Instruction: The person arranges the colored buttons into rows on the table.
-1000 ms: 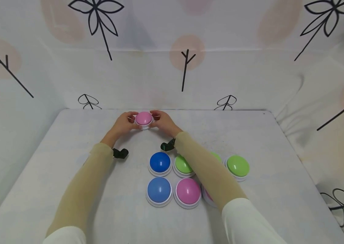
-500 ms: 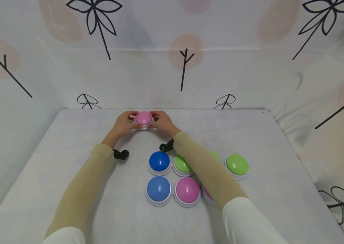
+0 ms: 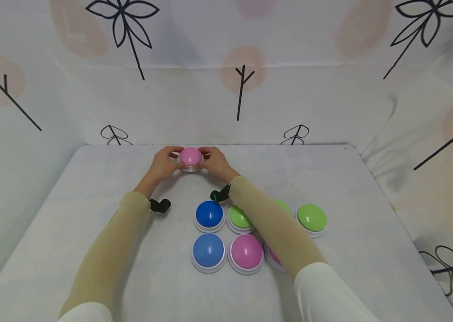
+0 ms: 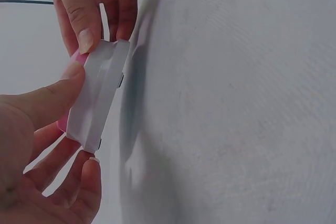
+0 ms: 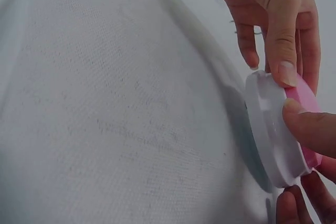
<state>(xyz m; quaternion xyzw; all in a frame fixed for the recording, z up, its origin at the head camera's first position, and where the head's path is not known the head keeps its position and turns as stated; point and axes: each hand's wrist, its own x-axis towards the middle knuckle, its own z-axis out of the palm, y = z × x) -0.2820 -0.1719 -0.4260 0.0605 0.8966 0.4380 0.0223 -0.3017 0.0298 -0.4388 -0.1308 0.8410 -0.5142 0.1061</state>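
Note:
Both hands hold a pink push button (image 3: 190, 156) with a white base near the table's far edge. The left hand (image 3: 163, 165) grips it from the left side, thumb on the near side and fingers behind. On the opposite side the right hand (image 3: 217, 164) pinches it in the same way. In the left wrist view the button's white base (image 4: 97, 95) is tilted, its small dark feet apart from the cloth. The right wrist view has both thumbs close together on the near side of the base (image 5: 270, 129).
Nearer the body, several buttons stand in two rows: dark blue (image 3: 209, 213), lighter blue (image 3: 208, 250), pink (image 3: 247, 251) and green (image 3: 312, 218). The right sleeve (image 3: 274, 226) partly covers some. Patterned cloth (image 3: 194, 103) rises behind the white table (image 3: 162, 268).
Hands and pink button stay almost in place, still gripped at the far edge. The whole head view has shifted very slightly.

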